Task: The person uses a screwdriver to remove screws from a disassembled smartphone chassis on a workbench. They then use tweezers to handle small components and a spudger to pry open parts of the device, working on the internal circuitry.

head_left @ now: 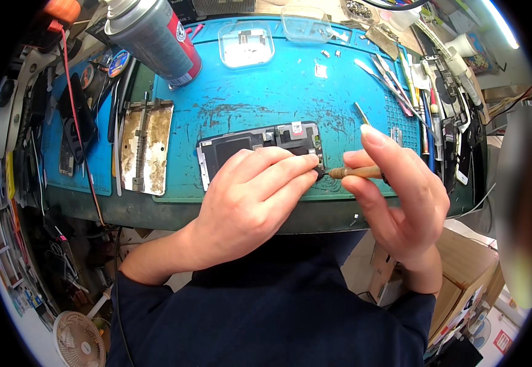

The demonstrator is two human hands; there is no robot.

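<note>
An opened smartphone point(232, 147) with its dark inside facing up lies on the blue mat in front of me. My left hand point(250, 192) reaches over its near edge and holds it down, fingers close together at its right end; the thumb is hidden. Between the thumb and fingers of my right hand point(403, 199) is a slim screwdriver point(363, 173) with a brownish handle. Its tip points left and meets the phone's right edge, close to my left fingertips. My right index finger is raised off the handle. A thin metal rod point(362, 114) lies just beyond this hand.
A metal clamp holder point(150, 147) and a spray can point(156, 43) stand to the left. Clear plastic boxes point(246, 46) sit at the back, with small parts point(321, 70) nearby. Tweezers and pens point(394, 85) line the right side. A red cable point(73, 110) hangs at left.
</note>
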